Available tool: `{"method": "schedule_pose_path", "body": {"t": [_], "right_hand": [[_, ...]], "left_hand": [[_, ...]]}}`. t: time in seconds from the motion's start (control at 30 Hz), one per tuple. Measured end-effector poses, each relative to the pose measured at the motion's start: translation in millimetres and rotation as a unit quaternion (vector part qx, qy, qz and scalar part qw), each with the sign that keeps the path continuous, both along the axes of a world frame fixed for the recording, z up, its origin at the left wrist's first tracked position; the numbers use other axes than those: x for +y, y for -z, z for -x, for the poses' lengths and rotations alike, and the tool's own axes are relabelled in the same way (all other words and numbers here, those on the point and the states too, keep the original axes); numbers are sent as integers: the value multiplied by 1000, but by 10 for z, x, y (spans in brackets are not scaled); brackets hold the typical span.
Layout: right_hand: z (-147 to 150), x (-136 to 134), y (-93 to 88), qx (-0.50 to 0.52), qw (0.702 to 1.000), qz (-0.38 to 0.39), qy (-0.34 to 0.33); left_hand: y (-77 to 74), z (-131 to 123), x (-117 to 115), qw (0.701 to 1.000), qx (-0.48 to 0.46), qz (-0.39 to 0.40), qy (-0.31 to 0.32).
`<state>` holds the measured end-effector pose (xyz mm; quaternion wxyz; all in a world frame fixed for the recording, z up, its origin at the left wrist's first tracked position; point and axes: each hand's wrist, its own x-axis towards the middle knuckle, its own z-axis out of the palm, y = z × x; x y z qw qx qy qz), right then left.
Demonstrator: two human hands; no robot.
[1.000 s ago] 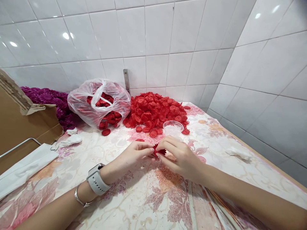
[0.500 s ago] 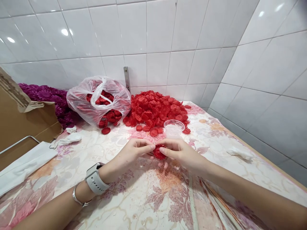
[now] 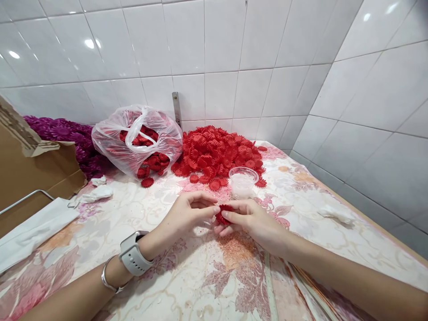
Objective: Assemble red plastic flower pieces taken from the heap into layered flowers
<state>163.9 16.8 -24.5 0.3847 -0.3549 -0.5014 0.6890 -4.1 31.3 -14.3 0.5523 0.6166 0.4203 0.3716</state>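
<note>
Above the near middle of the table, a small red artificial flower head point(image 3: 223, 216) with a toothed edge is between my hands. My right hand point(image 3: 252, 220) pinches it, the thumb pressed on its face and the fingers behind. From the other side my left hand point(image 3: 192, 213), its fingers curled, closes thumb and fingertips on the flower's left edge. Part of the flower is covered by the fingers. Just beyond my right hand stands a clear plastic cup point(image 3: 243, 189) with whitish contents. Behind it rises a big pile of similar red flower heads point(image 3: 220, 151).
A tied clear plastic bag point(image 3: 110, 147) of red flower heads sits left of the pile. Purple flowers point(image 3: 63, 131) lie behind a cardboard box point(image 3: 43, 178) at far left. Crumpled white tissue point(image 3: 336, 214) lies at right, and thin sticks point(image 3: 310, 285) at lower right. Tiled walls border the table.
My right hand has shifted slightly down and right, and the flower head has tilted, showing less of its face. The cup behind is less covered. My left hand has barely moved.
</note>
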Motion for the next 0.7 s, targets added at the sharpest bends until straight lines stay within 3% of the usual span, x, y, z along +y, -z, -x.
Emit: {"method": "schedule_pose_path", "body": {"t": [0.23, 0.57, 0.7], "right_hand": [[-25, 9, 6, -39, 999, 15, 6], [-118, 21, -74, -64, 993, -5, -100], [-105, 31, -26, -87, 993, -3, -78]], "left_hand": [[-10, -14, -33, 1000, -1, -18, 4], [-11, -44, -33, 1000, -6, 7, -23], [0, -52, -37, 1000, -6, 5, -21]]}}
